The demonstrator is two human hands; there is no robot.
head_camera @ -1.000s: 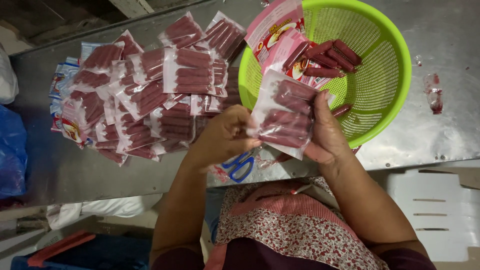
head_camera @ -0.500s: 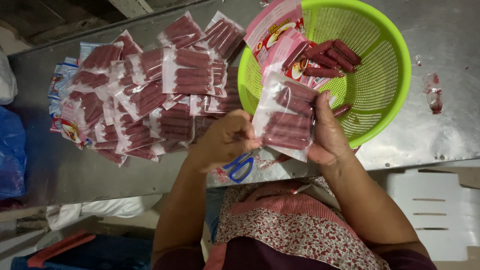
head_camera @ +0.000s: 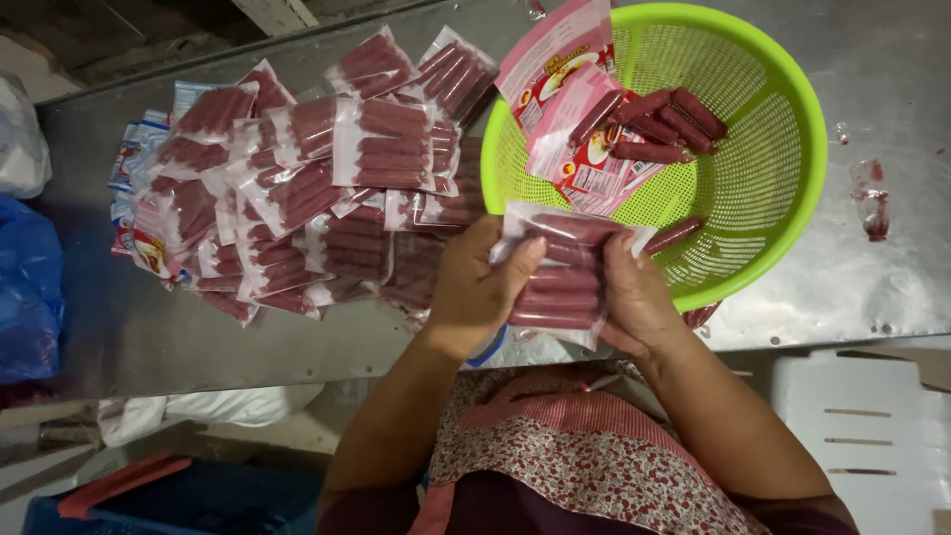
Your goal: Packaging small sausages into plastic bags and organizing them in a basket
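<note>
A clear plastic pouch filled with dark red sausages is held in a two-handed grip, just above the near edge of the grey metal counter and in front of the person's patterned apron. The left hand is closed around the pouch's left edge, thumb laid across its front, while the right hand is closed on the right edge with the fingers curled behind; the pouch appears to be kept flat and face-up this way so that the sausages stay lined up in a row. Both forearms are drawn in from below and bent inward, so the wrists meet close together over the counter's edge. Just beyond the pouch, a round lime-green perforated plastic basket sits on the counter, with loose dark red sausages and empty pink printed pouches inside it, within easy reach of the right hand. To the left, a spread heap of filled sausage pouches lies overlapping on the counter. A blue loop-shaped object is partly hidden under the left wrist.
</note>
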